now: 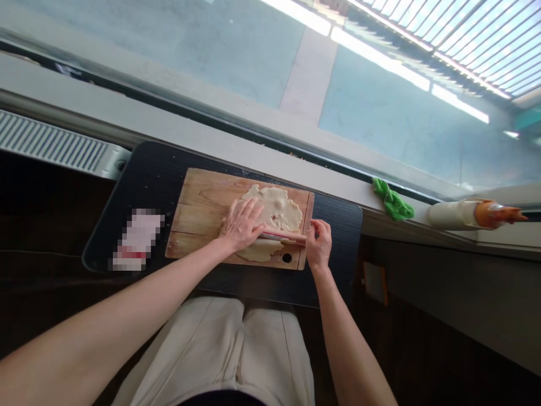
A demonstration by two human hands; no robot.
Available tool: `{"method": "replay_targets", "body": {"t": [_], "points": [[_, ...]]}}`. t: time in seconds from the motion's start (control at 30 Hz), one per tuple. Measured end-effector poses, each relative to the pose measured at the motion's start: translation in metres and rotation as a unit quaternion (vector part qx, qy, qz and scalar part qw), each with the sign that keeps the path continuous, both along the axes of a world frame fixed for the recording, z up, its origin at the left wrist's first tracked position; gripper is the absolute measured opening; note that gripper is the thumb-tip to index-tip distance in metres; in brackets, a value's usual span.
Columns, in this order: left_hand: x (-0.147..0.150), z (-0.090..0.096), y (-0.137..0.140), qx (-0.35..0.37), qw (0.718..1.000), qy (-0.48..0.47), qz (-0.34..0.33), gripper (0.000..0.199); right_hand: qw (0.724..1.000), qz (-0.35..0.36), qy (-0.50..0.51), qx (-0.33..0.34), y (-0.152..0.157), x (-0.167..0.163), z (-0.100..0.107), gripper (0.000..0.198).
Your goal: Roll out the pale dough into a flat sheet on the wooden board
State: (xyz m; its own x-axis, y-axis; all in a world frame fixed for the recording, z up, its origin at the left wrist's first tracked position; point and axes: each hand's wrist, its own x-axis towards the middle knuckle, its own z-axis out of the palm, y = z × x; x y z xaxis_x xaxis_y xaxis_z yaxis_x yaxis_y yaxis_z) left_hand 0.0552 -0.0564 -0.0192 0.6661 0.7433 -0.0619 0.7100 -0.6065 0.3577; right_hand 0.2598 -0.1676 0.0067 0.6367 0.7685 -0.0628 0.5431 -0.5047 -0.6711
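Note:
A ragged sheet of pale dough point(284, 204) lies flat on a wooden cutting board point(203, 197), with a few small holes in its surface. My left hand point(242, 224) rests on the dough's left side, palm down and fingers stretched out. Along the dough's near side runs a slim pinkish stick-like tool point(291, 236); its exact kind is unclear. My right hand point(318, 242) is closed around its right end, beside the board's edge. The tool's left end meets my left thumb. More dough point(260, 250) shows on the near side of the tool.
The board lies on a black table point(131, 175) against a windowsill point(338, 189). A blurred-out pale item point(137, 239) is at the table's left. On the sill are a green cloth point(393, 199) and a white bottle-like object point(454, 215) with an orange top. A radiator point(54, 144) stands left.

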Motion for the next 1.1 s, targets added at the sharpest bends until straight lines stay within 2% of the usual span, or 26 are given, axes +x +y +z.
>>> {"method": "replay_targets", "body": {"t": [0.1, 0.2, 0.33, 0.43, 0.5, 0.63, 0.83, 0.9, 1.0, 1.1], "points": [[-0.015, 0.003, -0.027, 0.008, 0.999, -0.043, 0.003, 0.039, 0.991, -0.028, 0.107, -0.077, -0.041, -0.021, 0.003, 0.030], [-0.021, 0.003, -0.045, -0.008, 0.998, -0.057, 0.000, 0.031, 0.954, -0.054, 0.258, -0.144, -0.058, -0.051, -0.011, 0.038], [-0.016, 0.003, -0.042, -0.030, 0.998, -0.051, -0.004, 0.026, 0.902, -0.176, 0.388, -0.065, -0.045, -0.070, -0.033, 0.044], [-0.014, 0.003, -0.033, -0.052, 0.997, -0.054, -0.008, 0.023, 0.889, -0.177, 0.423, -0.012, -0.040, -0.069, -0.039, 0.039], [-0.014, 0.002, -0.029, -0.062, 0.997, -0.055, -0.007, 0.023, 0.900, -0.156, 0.408, -0.021, -0.042, -0.067, -0.040, 0.034], [-0.013, 0.000, -0.022, -0.081, 0.996, -0.048, -0.009, 0.024, 0.933, -0.126, 0.315, -0.123, -0.044, -0.066, -0.039, 0.027], [-0.012, 0.000, -0.012, -0.103, 0.993, -0.047, -0.029, 0.027, 0.943, -0.084, 0.260, -0.190, -0.043, -0.051, -0.021, 0.020], [-0.013, 0.000, -0.015, -0.092, 0.994, -0.047, -0.026, 0.025, 0.959, -0.042, 0.200, -0.199, -0.045, -0.046, -0.011, 0.019], [-0.013, 0.002, -0.019, -0.076, 0.996, -0.032, -0.033, 0.025, 0.980, 0.055, 0.091, -0.166, -0.047, -0.047, -0.003, 0.022], [-0.013, 0.003, -0.015, -0.073, 0.996, -0.020, -0.048, 0.024, 0.975, 0.128, 0.047, -0.177, -0.050, -0.057, -0.007, 0.030]]}}
